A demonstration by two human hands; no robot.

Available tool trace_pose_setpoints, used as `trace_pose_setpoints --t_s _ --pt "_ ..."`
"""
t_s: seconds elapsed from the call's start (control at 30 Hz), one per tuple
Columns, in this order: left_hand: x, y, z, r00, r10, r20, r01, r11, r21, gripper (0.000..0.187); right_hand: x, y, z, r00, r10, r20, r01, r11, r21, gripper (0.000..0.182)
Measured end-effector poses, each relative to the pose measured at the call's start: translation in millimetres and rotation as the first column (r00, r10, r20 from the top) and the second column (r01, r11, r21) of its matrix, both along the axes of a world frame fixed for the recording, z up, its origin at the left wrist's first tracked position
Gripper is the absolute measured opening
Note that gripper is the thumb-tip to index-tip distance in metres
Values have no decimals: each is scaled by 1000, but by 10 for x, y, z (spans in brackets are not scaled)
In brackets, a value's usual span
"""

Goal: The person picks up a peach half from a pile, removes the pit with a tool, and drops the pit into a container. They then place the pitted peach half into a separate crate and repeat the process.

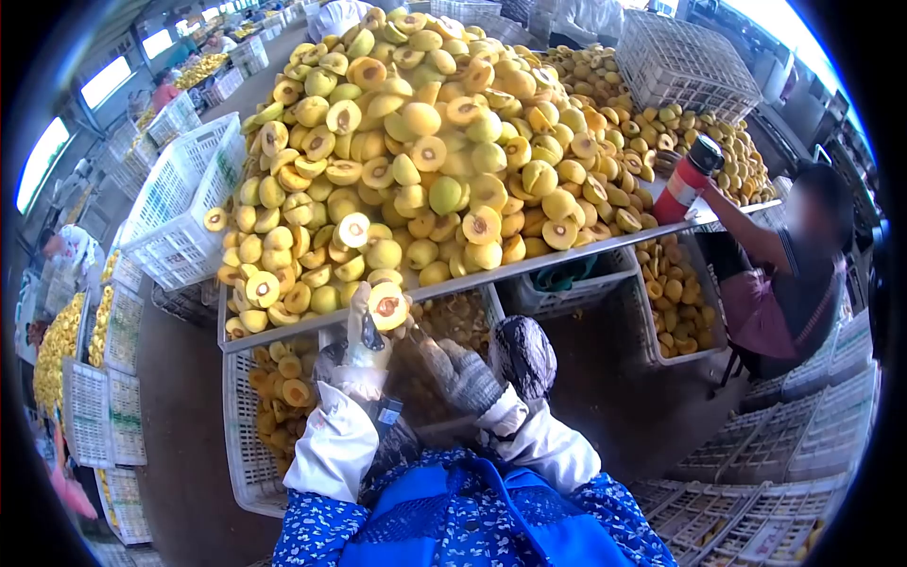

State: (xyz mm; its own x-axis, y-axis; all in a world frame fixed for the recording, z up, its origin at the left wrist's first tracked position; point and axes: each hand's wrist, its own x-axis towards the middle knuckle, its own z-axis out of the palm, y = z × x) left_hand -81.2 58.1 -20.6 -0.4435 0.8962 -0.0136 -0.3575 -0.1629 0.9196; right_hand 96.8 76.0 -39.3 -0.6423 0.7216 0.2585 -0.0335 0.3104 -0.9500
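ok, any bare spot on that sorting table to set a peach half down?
Hardly. The table is heaped with halved peaches to its front edge. Only a bare strip at the right corner beside the red bottle. The left hand holds a peach half at the front edge.

Both hands wear knitted cloth gloves, the left hand [364,354] pale, the right hand [460,373] grey and speckled. The halved peaches [416,151] look smooth and matt. The worktop [529,265] edge is dull metal; the crates [179,203] are white plastic lattice.
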Motion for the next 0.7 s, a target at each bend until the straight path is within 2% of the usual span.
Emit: trace_pose_setpoints --t_s 0.07,0.1,0.2,0.23,0.27,0.3,0.37,0.4,0.47,0.5,0.53,0.57,0.6,0.63,0.67,0.7 --pt "116 -59 -10 950 66 -305 -35 994 105 44 -67 15 -2 994 -73 80 64 992 108 15" --pt "125 -78 -46 861 83 -501 -34 994 106 43 -84 9 69 994 -80 80 70 990 126 16" --pt "202 -137 -31 981 -2 -192 17 997 75 38 -152 -11 3 978 -114 172 84 981 174 19" --pt "290 -190 31 985 39 -166 -32 998 44 37 -148 -16 -51 958 -143 250 50 938 343 22" --pt "362 -224 139 986 83 -144 -82 997 12 37 -165 -29 -185 960 -161 228 49 902 429 23" --pt "356 -220 10 982 59 177 -79 991 104 41 -200 -48 -336 963 -176 204 48 858 511 25" --pt "361 -242 -124 982 95 161 -114 987 115 43 -263 -64 -486 975 -195 109 91 791 605 28" --pt "370 -247 -167 988 119 99 -129 987 92 41 -287 -77 -518 979 -201 40 134 775 618 29" --pt "404 -253 -190 986 165 -27 -163 986 45 38 -314 -121 -536 990 -137 -20 135 924 357 32" --pt "489 -262 -141 972 193 -135 -192 981 24 34 -328 -135 -492 997 -71 -35 72 996 55 32" --pt "541 -263 -81 946 217 -242 -222 975 8 31 -340 -133 -466 997 -11 -71 -7 969 -248 33" --pt "490 -245 -165 969 204 -139 -207 978 -5 31 -321 -116 -466 999 -41 -1 41 999 33 32" --pt "447 -225 -218 980 195 -34 -196 980 -17 32 -269 -87 -468 994 -89 59 66 947 315 31" --pt "465 -221 -264 969 233 77 -234 972 -6 33 -224 -62 -472 983 -152 103 67 818 571 31" --pt "494 -216 -247 945 266 188 -271 963 0 34 -185 -49 -387 966 -148 214 17 856 517 31" --pt "508 -217 -264 948 270 168 -273 962 -3 35 -141 -50 -231 937 -139 321 -25 890 456 31"
